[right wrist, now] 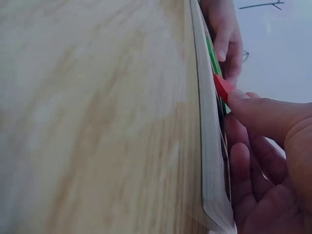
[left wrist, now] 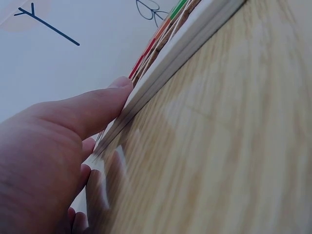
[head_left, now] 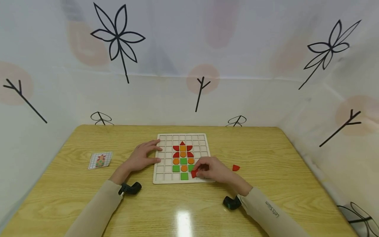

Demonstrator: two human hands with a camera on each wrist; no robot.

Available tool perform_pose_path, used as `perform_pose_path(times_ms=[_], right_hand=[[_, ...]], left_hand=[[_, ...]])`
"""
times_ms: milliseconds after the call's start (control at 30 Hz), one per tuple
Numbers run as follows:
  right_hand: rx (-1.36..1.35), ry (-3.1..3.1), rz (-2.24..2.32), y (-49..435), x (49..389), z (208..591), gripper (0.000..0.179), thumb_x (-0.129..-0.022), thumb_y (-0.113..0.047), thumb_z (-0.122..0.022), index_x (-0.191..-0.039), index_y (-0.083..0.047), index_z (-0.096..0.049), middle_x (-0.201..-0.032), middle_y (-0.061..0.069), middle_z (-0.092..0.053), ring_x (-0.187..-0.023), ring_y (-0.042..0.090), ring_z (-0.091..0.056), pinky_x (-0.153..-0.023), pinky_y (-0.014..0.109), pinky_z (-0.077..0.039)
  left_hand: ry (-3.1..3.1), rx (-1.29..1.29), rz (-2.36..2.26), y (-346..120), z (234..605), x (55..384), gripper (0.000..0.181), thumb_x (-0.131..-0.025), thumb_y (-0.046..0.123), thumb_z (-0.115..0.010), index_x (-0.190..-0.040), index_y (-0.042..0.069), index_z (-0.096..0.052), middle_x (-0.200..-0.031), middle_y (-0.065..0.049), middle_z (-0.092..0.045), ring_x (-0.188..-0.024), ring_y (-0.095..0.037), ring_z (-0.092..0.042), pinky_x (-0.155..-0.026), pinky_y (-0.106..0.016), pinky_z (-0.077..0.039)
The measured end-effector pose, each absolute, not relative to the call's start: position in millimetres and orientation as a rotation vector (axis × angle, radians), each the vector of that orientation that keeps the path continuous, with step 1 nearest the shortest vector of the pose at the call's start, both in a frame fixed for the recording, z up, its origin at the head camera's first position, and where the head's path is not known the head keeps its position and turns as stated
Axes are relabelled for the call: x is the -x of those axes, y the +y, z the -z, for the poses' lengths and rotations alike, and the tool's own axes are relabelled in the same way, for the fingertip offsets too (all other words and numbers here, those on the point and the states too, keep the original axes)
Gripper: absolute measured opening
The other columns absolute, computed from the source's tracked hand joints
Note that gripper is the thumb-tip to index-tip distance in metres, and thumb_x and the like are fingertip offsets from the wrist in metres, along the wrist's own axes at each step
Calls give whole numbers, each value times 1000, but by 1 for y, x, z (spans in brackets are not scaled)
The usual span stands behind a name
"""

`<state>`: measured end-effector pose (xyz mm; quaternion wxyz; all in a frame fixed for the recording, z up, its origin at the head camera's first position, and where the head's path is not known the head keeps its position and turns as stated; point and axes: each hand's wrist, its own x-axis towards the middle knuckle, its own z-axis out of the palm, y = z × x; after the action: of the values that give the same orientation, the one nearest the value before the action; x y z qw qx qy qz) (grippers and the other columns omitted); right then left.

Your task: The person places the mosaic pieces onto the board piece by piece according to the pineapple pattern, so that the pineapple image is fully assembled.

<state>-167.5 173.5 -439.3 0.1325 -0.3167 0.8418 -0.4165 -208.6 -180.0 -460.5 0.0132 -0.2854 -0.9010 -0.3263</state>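
Note:
A white grid board (head_left: 165,177) lies on the table, with red, orange and green flat tiles forming a figure in its cells. My left hand (head_left: 142,156) rests at the board's left edge, fingers spread and touching the rim. In the left wrist view the thumb (left wrist: 105,108) presses against that edge. Over the lower right cells, my right hand (head_left: 214,169) pinches a red tile (head_left: 194,173) between thumb and fingers. The red tile (right wrist: 223,88) appears tilted in the right wrist view, beside a green tile (right wrist: 213,56); its full outline is partly hidden by the fingers.
Right of the board lies a loose red quarter-round tile (head_left: 236,168). A small card (head_left: 100,160) printed with a similar coloured figure on a grid lies to the left. The wooden table (head_left: 154,210) meets patterned white cloth walls at the back and sides.

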Motion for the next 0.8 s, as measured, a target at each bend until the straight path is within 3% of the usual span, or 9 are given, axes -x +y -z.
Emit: perform_pose_path(times_ms=[267, 633, 800], right_hand=[[922, 2362, 1264, 172, 169, 439, 11, -90, -8, -74, -101, -10, -74, -98, 2, -67, -80, 17, -57, -70, 23, -48], [1000, 2393, 1165, 171, 169, 438, 6, -90, -17, -75, -96, -17, -77, -98, -4, -64, -83, 14, -55, -72, 25, -49], [1031, 2416, 1155, 169, 167, 437, 5, -90, -15, -75, -95, -14, -78, -96, -2, -63, -81, 12, -54, -70, 24, -48]], left_hand=[[-2802, 892, 1020, -181, 462, 209, 41, -91, 37, -73, -126, 17, -67, -157, -9, -38, -144, -38, -31, -113, -63, -16], [-2810, 883, 1023, -181, 460, 207, 41, -91, 37, -73, -126, 17, -67, -157, -9, -38, -144, -39, -30, -113, -63, -15], [-2811, 881, 1020, -180, 460, 207, 41, -91, 37, -73, -126, 17, -67, -157, -9, -38, -144, -39, -30, -113, -63, -15]])
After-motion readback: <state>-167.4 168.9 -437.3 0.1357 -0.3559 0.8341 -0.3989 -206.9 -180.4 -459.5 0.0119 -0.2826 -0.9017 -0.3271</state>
